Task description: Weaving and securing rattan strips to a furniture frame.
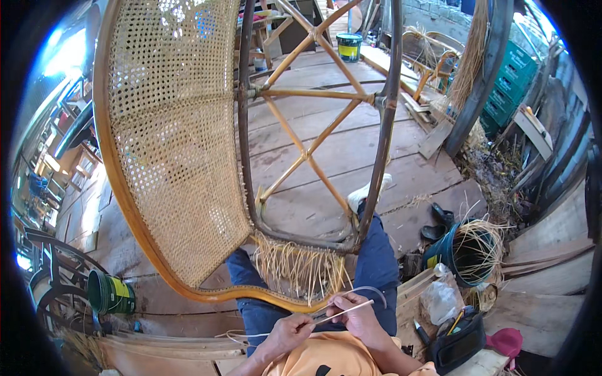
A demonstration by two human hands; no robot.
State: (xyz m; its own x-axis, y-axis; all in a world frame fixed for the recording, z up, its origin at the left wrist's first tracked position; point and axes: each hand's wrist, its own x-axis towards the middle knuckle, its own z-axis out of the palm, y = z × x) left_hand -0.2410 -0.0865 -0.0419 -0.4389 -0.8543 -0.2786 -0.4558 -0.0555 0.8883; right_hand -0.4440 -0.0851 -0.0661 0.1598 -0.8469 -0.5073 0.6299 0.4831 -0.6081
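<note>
A thin, pale cane strip (351, 309) runs between my hands, just above my lap. My left hand (290, 333) pinches it at the left, with a long tail of strip trailing behind. My right hand (359, 318) is closed on it too, and a loop of strip curves out past those fingers. Something small and dark shows between the hands, too hidden to name. In front of me stands a rattan chair frame (382, 144) with crossed braces. Its woven cane panel (175, 144) has a curved brown rim, and loose cane ends (301, 266) hang from the lower edge near my hands.
At the right, a dark green bucket (442, 247) holds cane strands. Beside me lie a plastic bag (441, 299), a black pouch (461, 344) and a pink cap (505, 342). Another bucket (111, 293) stands left, near dark chair frames. Green crates (511, 84) are stacked at the far right.
</note>
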